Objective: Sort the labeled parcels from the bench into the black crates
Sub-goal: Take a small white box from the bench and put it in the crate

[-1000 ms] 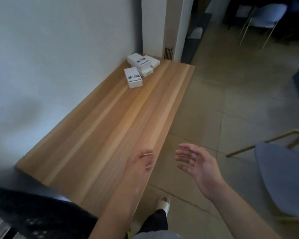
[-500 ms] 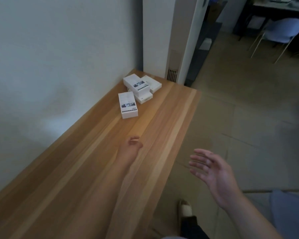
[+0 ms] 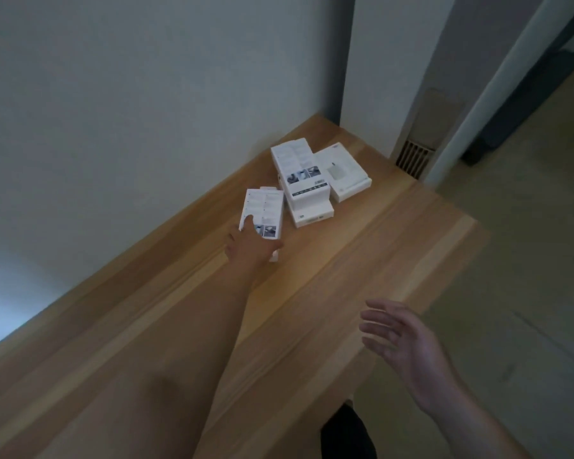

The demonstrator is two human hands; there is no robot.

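Observation:
Several white labeled parcels lie at the far end of the wooden bench (image 3: 362, 266), near the wall corner. My left hand (image 3: 251, 246) reaches out along the bench and grips the near end of the closest parcel (image 3: 265, 208), with a finger on its top and the thumb at its right side. Behind it, one parcel (image 3: 300, 173) lies stacked on another (image 3: 312, 215), and a third parcel (image 3: 343, 172) lies just to their right. My right hand (image 3: 398, 339) hovers open above the bench's right edge, holding nothing. No black crate is in view.
A white wall runs along the bench's left side, and a pillar with a vent grille (image 3: 413, 157) stands behind its far end. Bare floor (image 3: 527, 260) lies to the right of the bench. My dark trouser leg (image 3: 345, 432) shows at the bottom.
I have moved closer to the far end of the bench. My left hand has travelled forward and taken hold of the nearest parcel. My right hand has stayed open at the bench's edge.

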